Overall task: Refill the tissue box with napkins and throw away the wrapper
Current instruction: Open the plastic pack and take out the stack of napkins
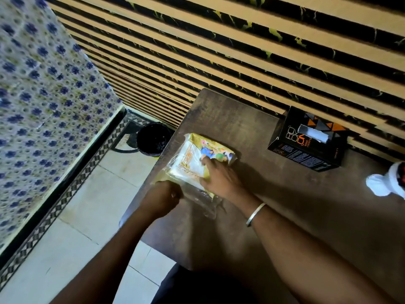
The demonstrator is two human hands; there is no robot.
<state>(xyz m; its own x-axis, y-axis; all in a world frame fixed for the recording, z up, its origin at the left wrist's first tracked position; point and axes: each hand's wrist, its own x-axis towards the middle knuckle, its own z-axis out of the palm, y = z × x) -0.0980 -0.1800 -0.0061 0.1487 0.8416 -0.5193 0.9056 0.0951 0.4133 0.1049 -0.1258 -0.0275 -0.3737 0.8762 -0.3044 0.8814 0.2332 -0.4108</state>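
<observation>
Yellow napkin pack (197, 159) on table (285, 205), right hand (219, 178) flat atop, left hand (162, 197) fisted on wrapper edge

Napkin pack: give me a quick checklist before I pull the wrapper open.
1. Napkin pack lies flat on the table: ok.
2. Right hand presses the pack down: ok.
3. Left hand closed on the wrapper's near end: ok.
4. Wrapper already torn: cannot tell.
5. Tissue box within view, slot up: ok.
6. Bin on the floor beside the table, open: ok.
</observation>
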